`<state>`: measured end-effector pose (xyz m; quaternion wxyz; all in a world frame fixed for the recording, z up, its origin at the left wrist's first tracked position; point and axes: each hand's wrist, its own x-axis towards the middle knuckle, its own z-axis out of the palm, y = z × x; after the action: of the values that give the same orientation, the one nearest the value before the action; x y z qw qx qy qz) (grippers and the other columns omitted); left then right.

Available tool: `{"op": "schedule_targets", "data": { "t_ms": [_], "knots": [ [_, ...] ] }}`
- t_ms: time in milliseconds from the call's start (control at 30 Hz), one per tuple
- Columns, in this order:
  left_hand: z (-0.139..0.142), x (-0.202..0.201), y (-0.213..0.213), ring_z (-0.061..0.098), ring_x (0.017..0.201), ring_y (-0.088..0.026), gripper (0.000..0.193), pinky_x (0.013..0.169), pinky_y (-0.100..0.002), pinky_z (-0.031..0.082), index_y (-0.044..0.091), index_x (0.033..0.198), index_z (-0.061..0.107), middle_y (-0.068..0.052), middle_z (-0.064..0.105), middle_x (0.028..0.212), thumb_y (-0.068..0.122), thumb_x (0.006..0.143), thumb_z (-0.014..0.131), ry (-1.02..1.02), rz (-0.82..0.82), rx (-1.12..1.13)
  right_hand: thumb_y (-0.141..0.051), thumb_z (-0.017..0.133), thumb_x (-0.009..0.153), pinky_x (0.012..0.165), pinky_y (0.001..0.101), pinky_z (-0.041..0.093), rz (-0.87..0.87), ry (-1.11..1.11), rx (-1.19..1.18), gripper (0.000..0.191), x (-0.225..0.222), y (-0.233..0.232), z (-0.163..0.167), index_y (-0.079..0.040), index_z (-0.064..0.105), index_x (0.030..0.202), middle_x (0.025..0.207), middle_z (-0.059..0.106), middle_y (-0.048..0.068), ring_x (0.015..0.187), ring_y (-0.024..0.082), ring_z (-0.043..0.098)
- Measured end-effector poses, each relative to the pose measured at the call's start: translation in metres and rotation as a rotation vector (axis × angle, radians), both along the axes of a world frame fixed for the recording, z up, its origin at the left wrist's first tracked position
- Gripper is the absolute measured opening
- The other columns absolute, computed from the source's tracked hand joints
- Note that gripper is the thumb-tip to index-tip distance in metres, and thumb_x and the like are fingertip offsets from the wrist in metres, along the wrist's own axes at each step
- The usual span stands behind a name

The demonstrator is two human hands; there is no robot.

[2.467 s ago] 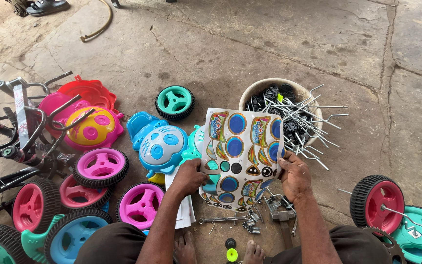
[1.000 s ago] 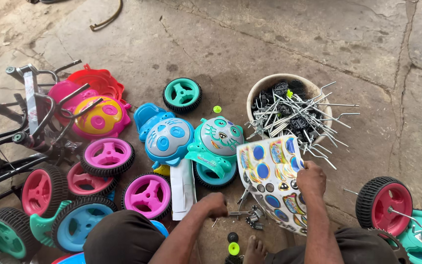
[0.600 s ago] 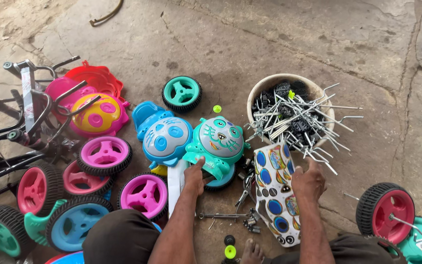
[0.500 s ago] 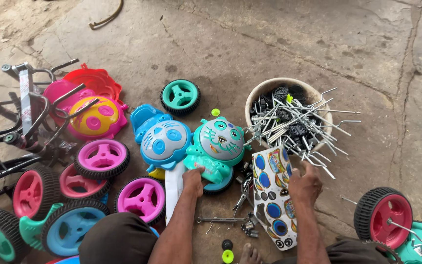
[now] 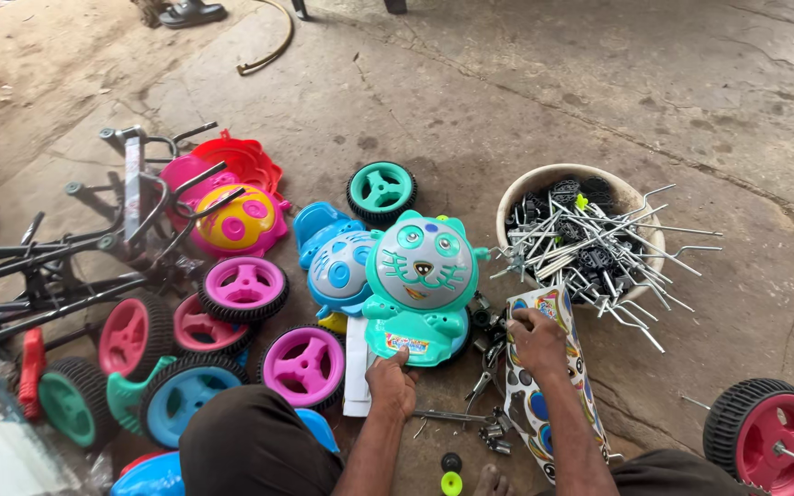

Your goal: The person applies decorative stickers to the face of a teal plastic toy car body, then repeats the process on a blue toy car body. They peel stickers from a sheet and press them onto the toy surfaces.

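Hands first: my left hand has its fingers curled onto the near bottom edge of the teal cat-face toy panel, touching it right by the small rectangular colour label on its lower lip; can't tell whether that is a real pinch or just contact. My right hand is closed on the top edge of the sticker sheet, a long white sheet with blue, orange and black round and oval decals, hanging down from the grip toward my leg.

Just left of the left grip: a white paper strip flat on the floor, then a pink wheel. Behind the cat panel, a blue face panel, touching it. Between my two hands: loose bolts and small metal fittings. Beyond the right grip: a pale round tub full of bent metal rods and black parts. Far right of it, a black wheel with red hub.
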<state>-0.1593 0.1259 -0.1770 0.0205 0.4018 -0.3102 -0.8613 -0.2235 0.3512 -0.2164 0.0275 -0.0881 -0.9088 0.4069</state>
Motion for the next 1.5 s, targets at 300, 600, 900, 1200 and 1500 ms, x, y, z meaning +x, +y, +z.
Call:
{"op": "schedule_targets", "data": {
  "t_ms": [300, 600, 900, 1200, 1500],
  "knots": [
    [0.030, 0.032, -0.029, 0.068, 0.105, -0.029, 0.030, 0.092, -0.051, 0.055, 0.003, 0.125, 0.060, -0.013, 0.072, 0.119, 0.004, 0.095, 0.058, 0.264, -0.159, 0.094, -0.023, 0.071, 0.091, 0.078, 0.0342, 0.055, 0.036, -0.181, -0.540, 0.043, 0.037, -0.033, 0.031, -0.004, 0.068, 0.129, 0.107, 0.078, 0.009, 0.089, 0.018, 0.069],
    [0.032, 0.036, -0.002, 0.072, 0.108, -0.034, 0.032, 0.097, -0.053, 0.060, -0.006, 0.122, 0.060, -0.020, 0.072, 0.120, -0.002, 0.090, 0.060, 0.470, -0.387, 0.141, -0.008, 0.075, 0.086, 0.086, 0.0434, 0.055, 0.064, 0.098, -1.298, 0.055, 0.047, -0.036, 0.068, 0.001, 0.057, 0.137, 0.125, 0.069, 0.014, 0.108, 0.027, 0.065],
    [0.013, 0.020, 0.001, 0.075, 0.102, -0.031, 0.036, 0.095, -0.048, 0.062, -0.007, 0.123, 0.058, -0.020, 0.074, 0.116, -0.004, 0.088, 0.062, 0.458, -0.462, 0.129, 0.000, 0.073, 0.085, 0.106, 0.0458, 0.046, 0.049, 0.118, -1.460, 0.056, 0.033, -0.027, 0.056, 0.002, 0.055, 0.138, 0.132, 0.066, 0.013, 0.122, 0.027, 0.062],
    [0.009, 0.013, 0.009, 0.076, 0.100, -0.032, 0.038, 0.090, -0.047, 0.063, -0.008, 0.123, 0.059, -0.021, 0.074, 0.115, 0.003, 0.086, 0.060, 0.414, -0.458, 0.152, 0.000, 0.069, 0.086, 0.106, 0.0426, 0.047, -0.098, -0.003, -1.477, 0.052, 0.016, -0.020, 0.037, 0.000, 0.055, 0.137, 0.125, 0.069, 0.011, 0.116, 0.023, 0.063],
    [0.006, 0.007, 0.012, 0.074, 0.103, -0.030, 0.044, 0.093, -0.049, 0.060, -0.006, 0.129, 0.056, -0.019, 0.073, 0.116, 0.017, 0.092, 0.056, 0.351, -0.404, 0.224, -0.002, 0.068, 0.086, 0.108, 0.0419, 0.047, -0.071, -0.066, -1.460, 0.054, 0.009, -0.017, 0.031, 0.001, 0.055, 0.138, 0.127, 0.069, 0.011, 0.117, 0.023, 0.064]
  ]
}}
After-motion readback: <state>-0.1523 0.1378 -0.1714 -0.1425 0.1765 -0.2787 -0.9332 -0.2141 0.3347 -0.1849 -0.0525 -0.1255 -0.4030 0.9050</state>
